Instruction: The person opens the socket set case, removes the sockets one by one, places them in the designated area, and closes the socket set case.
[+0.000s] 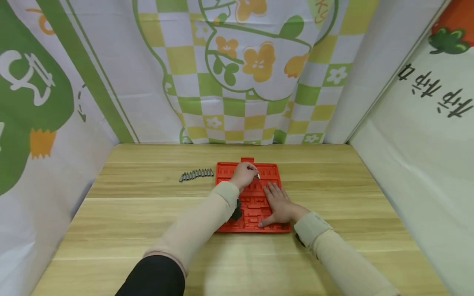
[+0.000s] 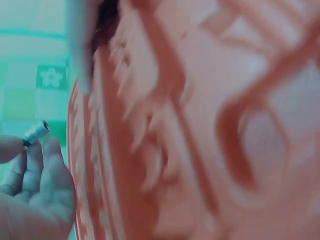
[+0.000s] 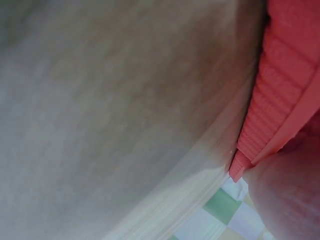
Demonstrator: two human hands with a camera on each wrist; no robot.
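My left hand (image 1: 244, 174) is over the far half of a red molded case (image 1: 224, 226), pinching a small silver metal socket (image 2: 37, 133) between thumb and fingers. The socket's hollow end points away from the fingertips in the left wrist view. On the right side of the case rests my right hand (image 1: 280, 204), palm down, with its fingers spread and straight. The case lies flat on the table, its shaped slots facing up; my hands and left forearm hide parts of it.
A slanting row of several small metal sockets (image 1: 196, 174) lies on the wooden table (image 1: 140, 218), left of the case. A patterned cloth (image 1: 255, 119) hangs behind the table's far edge. White printed sheets stand at both sides.
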